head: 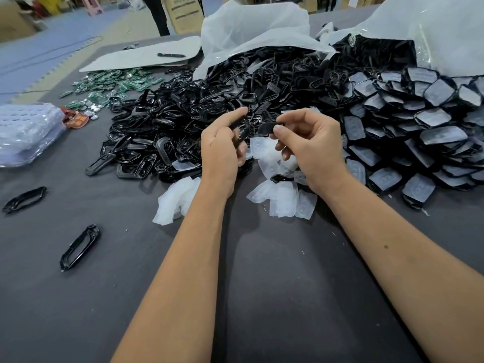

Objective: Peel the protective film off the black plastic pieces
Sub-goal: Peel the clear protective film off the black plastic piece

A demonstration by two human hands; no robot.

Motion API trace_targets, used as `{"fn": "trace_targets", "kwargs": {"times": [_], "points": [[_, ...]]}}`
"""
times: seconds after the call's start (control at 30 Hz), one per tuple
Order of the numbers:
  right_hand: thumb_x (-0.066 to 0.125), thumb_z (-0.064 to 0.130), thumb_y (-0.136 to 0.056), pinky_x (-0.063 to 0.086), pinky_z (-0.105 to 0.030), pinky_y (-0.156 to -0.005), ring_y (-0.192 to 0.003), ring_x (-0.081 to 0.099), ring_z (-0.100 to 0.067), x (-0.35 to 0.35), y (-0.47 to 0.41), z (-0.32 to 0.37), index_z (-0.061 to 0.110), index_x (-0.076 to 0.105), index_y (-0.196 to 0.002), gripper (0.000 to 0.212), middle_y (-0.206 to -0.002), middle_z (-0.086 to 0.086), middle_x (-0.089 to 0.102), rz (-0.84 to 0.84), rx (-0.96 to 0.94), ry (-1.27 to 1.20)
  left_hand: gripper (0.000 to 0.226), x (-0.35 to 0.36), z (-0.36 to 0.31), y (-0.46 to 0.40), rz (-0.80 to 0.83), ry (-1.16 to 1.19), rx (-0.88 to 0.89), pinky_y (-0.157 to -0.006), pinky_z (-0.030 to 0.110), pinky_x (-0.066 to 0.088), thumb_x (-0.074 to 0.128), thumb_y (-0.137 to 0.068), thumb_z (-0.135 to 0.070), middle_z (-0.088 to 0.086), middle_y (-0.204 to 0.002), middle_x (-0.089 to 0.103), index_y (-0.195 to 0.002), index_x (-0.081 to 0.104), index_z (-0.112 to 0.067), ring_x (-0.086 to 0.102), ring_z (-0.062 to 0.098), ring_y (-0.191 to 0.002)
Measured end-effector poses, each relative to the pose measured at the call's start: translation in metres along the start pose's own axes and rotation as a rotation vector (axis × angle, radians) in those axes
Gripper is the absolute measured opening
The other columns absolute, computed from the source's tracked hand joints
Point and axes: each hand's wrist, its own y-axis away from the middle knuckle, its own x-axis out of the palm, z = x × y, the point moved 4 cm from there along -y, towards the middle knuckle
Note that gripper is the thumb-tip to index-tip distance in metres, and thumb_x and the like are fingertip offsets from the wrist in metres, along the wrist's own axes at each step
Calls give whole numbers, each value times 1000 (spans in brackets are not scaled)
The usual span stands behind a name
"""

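Together, above the surface's [262, 297] middle, our left hand [222, 148] gripped a black frame [242, 129] while our right hand [311, 145] pinched a black plastic piece [268, 127], lying crosswise between both thumbs.

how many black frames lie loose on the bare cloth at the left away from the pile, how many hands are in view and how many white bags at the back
loose black frames on the cloth: 2, the farther frame and the nearer frame
hands: 2, left hand and right hand, each holding a black piece
white bags: 2, middle bag and right bag
total: 6
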Motion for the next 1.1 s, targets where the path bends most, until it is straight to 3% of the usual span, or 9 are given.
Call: {"fn": "trace_targets", "kwargs": {"times": [0.1, 0.27, 0.43, 0.57, 0.87, 0.97, 1.1], "points": [[76, 2, -89, 50, -27, -48, -58, 67, -16, -1, 0, -1, 10, 70, -90, 10, -77, -11, 76, -42, 2, 19, 50, 4, 0, 2, 19, -90, 25, -46, 25, 42, 36, -94, 10, 4, -81, 54, -125, 71, -8, 51, 12, -54], [71, 3, -95, 56, -28, -51, -67, 75, -21, -1, -1, -2, 8, 66, -89, 9, -77, -5, 75, -33, 34, 13, 25, 5, -1, 4, 64, -134, 47, -60, 28, 56, 50, -105, -8, 9, -93, 66, -109, 74, -7, 66, 17, -64], [73, 2, -94, 57, -27, -55, -67, 74, -18, -1, -1, -1, 9, 68, -88, 10, -73, 3, 73, -21, 22, 41, 36, 14, 4, 6, 169, 26, -96, -67, 29, 61, 39, -111, -11, 15, -95, 70, -109, 73, -1, 72, 21, -69], [75, 4, -91, 54, -24, -53, -61, 69, -15, -4, -3, -5, 9, 70, -86, 8, -71, 1, 72, -75, 23, 91, 30, 13, 3, 5, 178, 104, -119, -75, 31, 63, 44, -110, -8, 18, -92, 72, -112, 71, 5, 76, 28, -79], [75, 6, -91, 53, -25, -52, -57, 65, -11, -4, -2, -2, 17, 75, -85, 13, -67, 4, 71, -78, -18, 121, 29, 9, 5, 4, 168, 41, -85, -90, 38, 63, 43, -106, 4, 14, -95, 79, -117, 70, 7, 78, 31, -90], [76, 7, -91, 53, -25, -51, -57, 66, -12, -2, -1, 0, 16, 76, -87, 10, -69, 4, 72, -67, -44, 168, 30, 8, 6, 3, 161, 7, -80, -82, 30, 62, 42, -108, 3, 11, -94, 79, -123, 68, 7, 78, 28, -85], [79, 11, -90, 57, -30, -53, -60, 69, -12, -1, 0, 2, 15, 78, -90, 4, -73, 4, 74, -88, -82, 304, 30, 9, 6, 4, 169, -39, -57, -69, 22, 55, 43, -107, 2, 22, -99, 76, -123, 69, 5, 75, 26, -77]]}}
